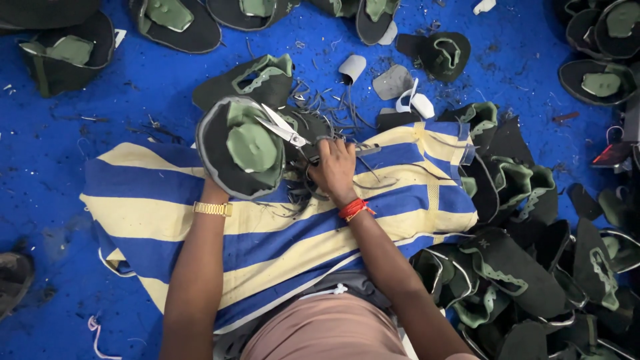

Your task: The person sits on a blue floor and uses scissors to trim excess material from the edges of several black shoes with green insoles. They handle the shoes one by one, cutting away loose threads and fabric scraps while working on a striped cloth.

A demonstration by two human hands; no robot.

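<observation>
Shoe upper (241, 148), dark w/ green tongue panel and pale edge trim, sits over the lap on a blue/yellow striped cloth (280, 233).

Head view:
- L hand (212, 183) mostly hidden under the upper, holding it from below/behind; grip closed on the upper as far as can be seen. Gold watch (213, 209) on L wrist.
- R hand (332, 168) closed around handles of scissors (283, 127); blades part open, tips over the upper's top edge, touching or just above, can't tell which. Red thread band (354, 209) on R wrist.
- Trimmed dark strips (333, 100) piled just beyond the hands, on cloth and floor.
- Blue floor (60, 140) all round. Heap of similar uppers (513, 267) to the person's R; more uppers in a row (177, 23) along far edge.
- White/grey scraps (393, 83) near centre top.
</observation>
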